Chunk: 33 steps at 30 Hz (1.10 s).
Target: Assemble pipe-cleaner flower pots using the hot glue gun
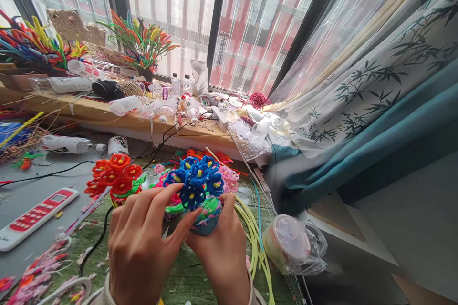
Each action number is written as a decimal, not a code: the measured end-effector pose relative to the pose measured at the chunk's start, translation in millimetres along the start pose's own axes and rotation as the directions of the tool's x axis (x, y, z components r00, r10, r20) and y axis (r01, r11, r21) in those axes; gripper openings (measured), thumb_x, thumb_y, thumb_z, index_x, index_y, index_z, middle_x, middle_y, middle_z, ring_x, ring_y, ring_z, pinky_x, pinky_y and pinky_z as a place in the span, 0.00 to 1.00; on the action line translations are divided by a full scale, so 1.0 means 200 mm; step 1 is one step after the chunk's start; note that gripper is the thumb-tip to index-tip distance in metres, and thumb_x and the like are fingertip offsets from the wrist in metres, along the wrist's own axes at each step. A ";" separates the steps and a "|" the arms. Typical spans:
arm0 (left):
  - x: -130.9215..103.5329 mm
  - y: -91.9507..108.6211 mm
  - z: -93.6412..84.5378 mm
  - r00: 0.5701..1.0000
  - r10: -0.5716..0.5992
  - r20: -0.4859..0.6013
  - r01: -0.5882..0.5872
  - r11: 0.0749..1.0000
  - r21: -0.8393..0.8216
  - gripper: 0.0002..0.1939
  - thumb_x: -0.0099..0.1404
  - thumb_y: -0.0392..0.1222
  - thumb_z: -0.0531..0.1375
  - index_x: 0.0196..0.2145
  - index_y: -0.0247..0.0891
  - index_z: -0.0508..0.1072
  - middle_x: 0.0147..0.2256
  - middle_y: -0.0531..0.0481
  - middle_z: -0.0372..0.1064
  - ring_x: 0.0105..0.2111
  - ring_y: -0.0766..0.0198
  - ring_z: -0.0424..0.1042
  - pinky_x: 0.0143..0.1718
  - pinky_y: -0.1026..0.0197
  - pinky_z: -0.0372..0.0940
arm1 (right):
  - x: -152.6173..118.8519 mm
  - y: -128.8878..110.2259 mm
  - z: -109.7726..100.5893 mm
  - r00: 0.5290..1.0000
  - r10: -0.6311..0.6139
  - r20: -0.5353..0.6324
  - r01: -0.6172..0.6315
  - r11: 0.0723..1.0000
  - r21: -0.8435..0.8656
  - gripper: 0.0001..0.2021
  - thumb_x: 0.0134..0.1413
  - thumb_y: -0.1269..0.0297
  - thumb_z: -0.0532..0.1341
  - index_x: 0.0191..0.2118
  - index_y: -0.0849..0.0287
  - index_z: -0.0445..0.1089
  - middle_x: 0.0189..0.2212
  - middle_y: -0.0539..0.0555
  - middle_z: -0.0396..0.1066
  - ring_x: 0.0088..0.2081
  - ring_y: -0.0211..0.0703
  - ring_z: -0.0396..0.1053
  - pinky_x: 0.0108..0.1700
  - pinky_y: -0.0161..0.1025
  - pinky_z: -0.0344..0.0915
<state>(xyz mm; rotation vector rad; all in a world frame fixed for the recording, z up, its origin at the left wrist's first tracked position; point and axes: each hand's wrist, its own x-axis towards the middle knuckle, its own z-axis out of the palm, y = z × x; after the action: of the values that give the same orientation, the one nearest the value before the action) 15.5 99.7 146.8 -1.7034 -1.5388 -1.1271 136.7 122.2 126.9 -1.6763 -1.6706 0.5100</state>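
A bunch of fuzzy blue pipe-cleaner flowers with yellow centres stands in a small blue pot with green stuff at its top. My right hand is closed around the pot, its thumb up along the right side. My left hand has thumb and index finger around the lowest front blue flower, at its left and lower edges. Just beyond my left hand is a similar pot of orange-red flowers. Pink flowers show behind the blue ones, partly hidden.
A red-and-white remote-like device lies at left, near pink scraps. Yellow-green stems and a plastic-wrapped tub are at right. Plastic bottles and bunches of pipe cleaners crowd the windowsill. A black cable crosses the table.
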 end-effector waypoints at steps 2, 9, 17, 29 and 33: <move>0.01 0.00 0.00 1.000 0.004 -0.005 -0.004 1.000 0.005 0.17 0.66 0.46 0.64 0.49 0.33 0.72 0.36 0.42 0.72 0.37 0.50 0.71 0.41 0.50 0.62 | 0.00 0.00 0.00 1.000 -0.012 -0.003 0.012 1.000 0.000 0.24 0.40 0.62 0.69 0.43 0.53 0.58 0.32 0.55 0.77 0.34 0.59 0.79 0.29 0.41 0.69; 0.00 0.00 0.00 1.000 0.006 0.002 -0.006 1.000 0.005 0.19 0.67 0.49 0.62 0.49 0.32 0.72 0.37 0.41 0.73 0.38 0.48 0.72 0.42 0.50 0.61 | 0.00 0.01 0.00 0.999 0.025 0.037 -0.025 0.999 0.019 0.25 0.39 0.61 0.69 0.42 0.53 0.58 0.34 0.56 0.78 0.36 0.60 0.79 0.29 0.42 0.69; -0.01 -0.02 -0.01 0.999 0.035 0.030 -0.034 0.999 -0.025 0.22 0.67 0.51 0.61 0.52 0.32 0.71 0.37 0.42 0.73 0.37 0.49 0.71 0.42 0.50 0.61 | 0.01 0.03 0.00 1.000 -0.010 0.019 0.009 0.998 0.062 0.25 0.35 0.59 0.69 0.40 0.52 0.59 0.30 0.52 0.77 0.31 0.54 0.78 0.27 0.38 0.67; -0.08 0.03 -0.08 0.999 0.033 0.010 -0.033 0.998 -0.050 0.18 0.67 0.47 0.63 0.49 0.33 0.72 0.34 0.44 0.74 0.34 0.53 0.71 0.38 0.53 0.60 | -0.10 0.06 -0.06 1.000 -0.017 -0.009 0.016 1.000 -0.008 0.24 0.34 0.62 0.66 0.41 0.52 0.57 0.30 0.51 0.76 0.32 0.56 0.79 0.30 0.41 0.71; -0.15 0.07 -0.11 0.999 0.028 0.032 -0.025 0.997 -0.078 0.17 0.67 0.49 0.62 0.47 0.33 0.73 0.34 0.44 0.74 0.32 0.54 0.70 0.36 0.53 0.59 | -0.23 0.12 -0.08 1.000 0.011 -0.012 -0.012 0.998 -0.055 0.23 0.37 0.63 0.64 0.43 0.52 0.57 0.30 0.51 0.76 0.32 0.56 0.79 0.29 0.43 0.71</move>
<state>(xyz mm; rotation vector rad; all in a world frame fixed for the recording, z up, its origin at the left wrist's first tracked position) 25.5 63.8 133.4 -1.7969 -1.5052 -1.1650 160.0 76.8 111.1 -1.7264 -1.6809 0.4622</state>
